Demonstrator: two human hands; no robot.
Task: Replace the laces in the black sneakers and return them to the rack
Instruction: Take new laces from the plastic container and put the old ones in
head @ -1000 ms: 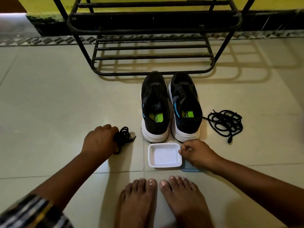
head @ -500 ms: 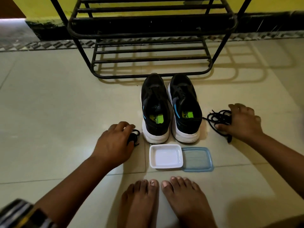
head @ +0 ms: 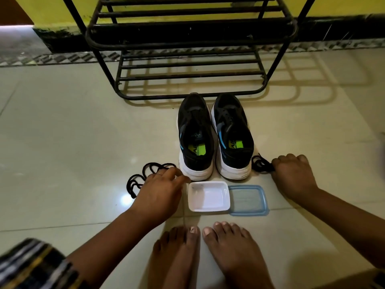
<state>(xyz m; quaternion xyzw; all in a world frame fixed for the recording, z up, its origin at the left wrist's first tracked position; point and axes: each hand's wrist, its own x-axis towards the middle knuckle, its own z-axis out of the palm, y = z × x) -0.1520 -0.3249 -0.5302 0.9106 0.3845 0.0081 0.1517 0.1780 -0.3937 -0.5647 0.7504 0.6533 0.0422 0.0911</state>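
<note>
Gripping a black lace (head: 261, 164), right hand (head: 293, 176) curls.

Two black sneakers with white soles stand side by side on the tiled floor (head: 62, 142), heels toward the person: the left sneaker (head: 195, 138) and the right sneaker (head: 233, 134), toes at the foot of a black metal shoe rack (head: 191, 40). The left hand (head: 160, 192) lies over a loose black lace (head: 143, 174) beside the left sneaker, fingers extended. The right hand (head: 293, 176) grips a bunched black lace (head: 260, 163) beside the right sneaker. A white tray (head: 208, 196) and a blue lid (head: 248, 200) sit before bare feet (head: 208, 253)
</note>
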